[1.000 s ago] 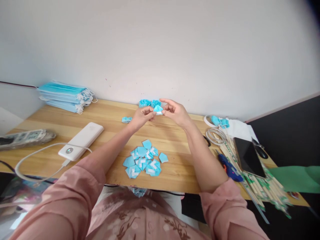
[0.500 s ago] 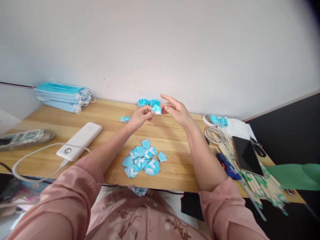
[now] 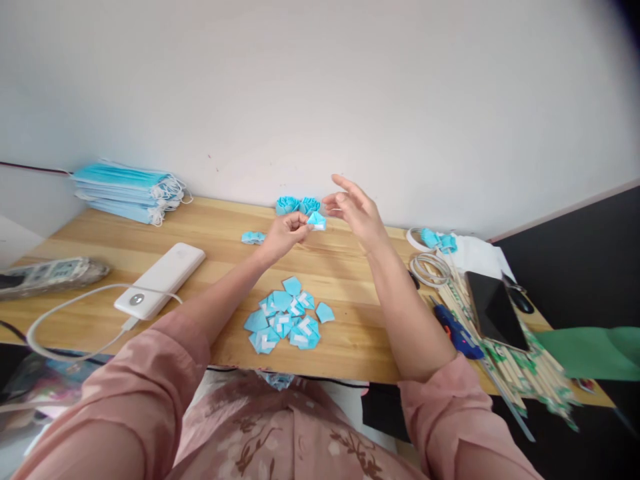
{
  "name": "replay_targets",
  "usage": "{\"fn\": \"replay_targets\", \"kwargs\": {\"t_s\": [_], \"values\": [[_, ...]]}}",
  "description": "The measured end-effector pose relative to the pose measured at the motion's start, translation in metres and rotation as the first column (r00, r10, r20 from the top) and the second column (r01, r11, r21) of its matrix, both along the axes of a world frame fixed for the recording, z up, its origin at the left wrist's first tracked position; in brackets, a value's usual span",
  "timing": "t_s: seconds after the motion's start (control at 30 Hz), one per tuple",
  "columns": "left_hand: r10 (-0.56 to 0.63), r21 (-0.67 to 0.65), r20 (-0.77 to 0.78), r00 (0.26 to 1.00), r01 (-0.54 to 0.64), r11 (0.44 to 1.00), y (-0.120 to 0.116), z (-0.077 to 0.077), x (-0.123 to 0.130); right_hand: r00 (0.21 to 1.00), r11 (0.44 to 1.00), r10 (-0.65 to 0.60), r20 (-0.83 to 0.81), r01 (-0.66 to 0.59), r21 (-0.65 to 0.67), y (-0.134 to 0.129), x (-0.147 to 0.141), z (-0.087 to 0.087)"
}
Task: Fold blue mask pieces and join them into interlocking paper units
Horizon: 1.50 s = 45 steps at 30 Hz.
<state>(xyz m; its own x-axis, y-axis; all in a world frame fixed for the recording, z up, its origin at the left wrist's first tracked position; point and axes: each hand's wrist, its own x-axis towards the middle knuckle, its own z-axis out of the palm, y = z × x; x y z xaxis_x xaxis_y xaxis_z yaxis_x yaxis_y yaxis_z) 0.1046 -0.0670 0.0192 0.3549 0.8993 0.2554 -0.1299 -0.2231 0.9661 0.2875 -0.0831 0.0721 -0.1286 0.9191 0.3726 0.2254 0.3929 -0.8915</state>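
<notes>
small light-blue folded piece (image 3: 317, 221) with a white strip at its lower edge, pointed top, held up over the back of the wooden table (image 3: 225, 247). left hand (image 3: 285, 235) pinches it at its fingertips. right hand (image 3: 356, 211) just beside it, fingers spread apart, not gripping. pile of similar blue pieces (image 3: 285, 321) below near the table's front edge.

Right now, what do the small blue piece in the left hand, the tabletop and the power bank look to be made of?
The blue piece, pinched in the left hand, looks like thin matte mask fabric or paper, matching the stacked face masks. The tabletop looks like light wood or wood laminate with visible grain. The power bank looks like smooth white plastic with a slight sheen.
</notes>
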Motion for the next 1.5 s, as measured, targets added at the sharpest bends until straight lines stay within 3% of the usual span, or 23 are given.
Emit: {"fn": "replay_targets", "kwargs": {"t_s": [0.13, 0.27, 0.53, 0.73, 0.8, 0.9, 1.0, 1.1, 1.27, 1.5], "values": [[0.061, -0.011, 0.101, 0.993, -0.06, 0.998, 0.0, 0.003, 0.0, 0.999, 0.999, 0.005, 0.053, -0.003, -0.042, -0.001, 0.006, 0.0], [0.041, 0.002, 0.118, 0.992, -0.041, 0.999, -0.004, 0.005, 0.001, 0.994, 0.996, 0.043, 0.095, -0.035, -0.084, -0.009, 0.006, -0.008], [-0.109, -0.015, 0.052, 0.993, 0.11, 0.994, -0.008, -0.001, 0.007, 1.0, 0.991, 0.006, 0.012, -0.004, -0.133, -0.026, 0.01, -0.026], [-0.099, -0.033, 0.012, 0.995, 0.099, 0.995, -0.005, -0.005, 0.007, 0.991, 0.987, -0.084, -0.102, 0.069, -0.143, -0.033, 0.006, -0.042], [-0.058, -0.035, 0.015, 0.998, 0.059, 0.998, -0.004, -0.005, 0.007, 0.97, 0.977, -0.206, -0.133, 0.197, -0.079, -0.038, 0.004, -0.044], [-0.006, -0.037, 0.011, 1.0, 0.006, 0.999, -0.003, -0.006, 0.006, 0.93, 0.926, -0.363, 0.048, 0.355, 0.125, -0.047, 0.0, -0.044], [0.001, -0.025, 0.007, 1.0, 0.0, 1.0, -0.004, -0.006, 0.007, 0.853, 0.889, -0.422, 0.307, 0.324, 0.323, -0.054, -0.004, -0.043], [-0.011, -0.016, -0.005, 1.0, 0.01, 1.0, -0.006, -0.007, 0.009, 0.787, 0.858, -0.463, 0.409, 0.281, 0.431, -0.056, -0.007, -0.045], [-0.029, -0.032, -0.006, 1.0, 0.029, 0.999, -0.008, -0.009, 0.012, 0.747, 0.841, -0.484, 0.456, 0.253, 0.478, -0.056, -0.007, -0.049], [-0.077, 0.002, -0.019, 0.997, 0.077, 0.997, -0.01, -0.013, 0.013, 0.708, 0.85, -0.497, 0.502, 0.281, 0.445, -0.061, -0.011, -0.05]]}}
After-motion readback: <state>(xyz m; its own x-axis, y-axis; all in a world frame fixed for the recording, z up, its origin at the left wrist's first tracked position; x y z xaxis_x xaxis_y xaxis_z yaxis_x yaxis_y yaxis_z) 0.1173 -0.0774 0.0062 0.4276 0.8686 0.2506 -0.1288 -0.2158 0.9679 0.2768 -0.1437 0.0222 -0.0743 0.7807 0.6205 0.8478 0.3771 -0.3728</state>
